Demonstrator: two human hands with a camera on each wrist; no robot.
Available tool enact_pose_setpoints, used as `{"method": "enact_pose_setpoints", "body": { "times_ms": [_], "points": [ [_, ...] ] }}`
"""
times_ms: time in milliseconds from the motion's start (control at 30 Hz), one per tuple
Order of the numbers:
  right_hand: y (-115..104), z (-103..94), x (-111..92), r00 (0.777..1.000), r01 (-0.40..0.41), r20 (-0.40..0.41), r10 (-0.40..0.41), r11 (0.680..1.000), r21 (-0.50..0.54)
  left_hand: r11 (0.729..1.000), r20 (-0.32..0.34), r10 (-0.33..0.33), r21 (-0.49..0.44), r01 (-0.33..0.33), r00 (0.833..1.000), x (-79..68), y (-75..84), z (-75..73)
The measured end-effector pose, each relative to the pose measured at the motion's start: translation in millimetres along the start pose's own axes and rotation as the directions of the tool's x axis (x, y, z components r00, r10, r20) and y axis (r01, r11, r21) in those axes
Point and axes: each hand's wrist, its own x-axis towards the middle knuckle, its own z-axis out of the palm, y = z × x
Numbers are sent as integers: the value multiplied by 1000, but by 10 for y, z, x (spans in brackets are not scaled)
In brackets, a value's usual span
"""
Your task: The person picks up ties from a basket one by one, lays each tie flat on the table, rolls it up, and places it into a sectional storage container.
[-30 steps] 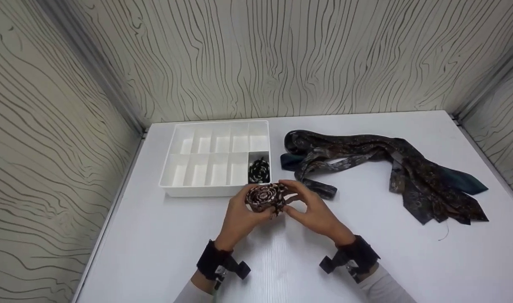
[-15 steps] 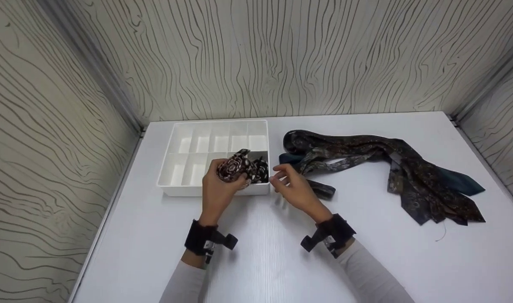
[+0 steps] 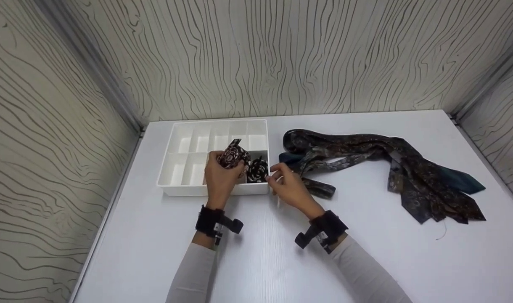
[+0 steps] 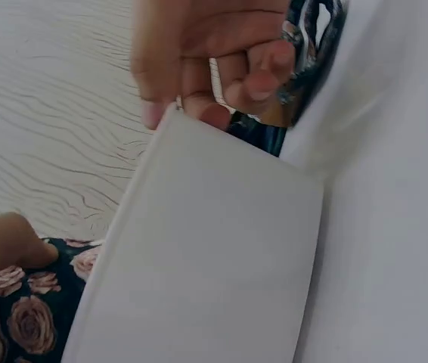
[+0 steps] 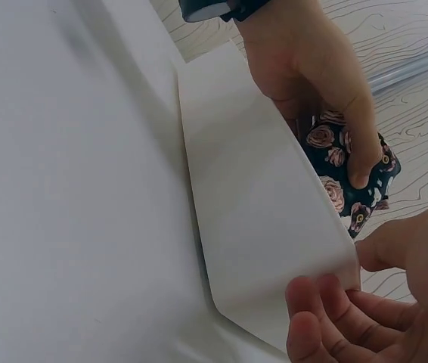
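Pale panels (image 3: 256,59) streaked with dark wood-grain lines stand behind a smooth white table (image 3: 256,265). Rolled tie (image 3: 229,157): dark teal cloth printed with pink roses, wound in a spiral, one pointed end poking up. Left hand (image 3: 221,179) grips it, thumb pressed to the fabric, above the front row of the white tray (image 3: 181,191); cannot tell if it touches the compartment floor. Tray rigid, plastic-looking, thin dividers, two rows of five. Its front right compartment holds a second roll (image 3: 257,170), dark with pale flecks. Right hand (image 3: 288,185): fingers loosely bent, tips at the tray's front right corner. Right of tray: heap of long patterned ties (image 3: 357,145), looped at the tray end, pointed tips fanned, some plain teal cloth (image 3: 462,181) showing.
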Motion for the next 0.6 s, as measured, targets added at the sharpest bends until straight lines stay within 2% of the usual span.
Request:
{"method": "enact_pose_setpoints", "body": {
  "times_ms": [267,400,600],
  "points": [
    [-14,-3,0,999,-18,31,17,1000,14,992,-80,64,113,-55,995,2,-4,72],
    [-26,-13,3,999,-13,34,13,1000,22,983,-81,112,158,-98,990,21,-4,84],
    [-23,-23,7,999,-20,35,19,1000,17,967,-77,144,223,-123,987,25,-12,112]
  ]
}}
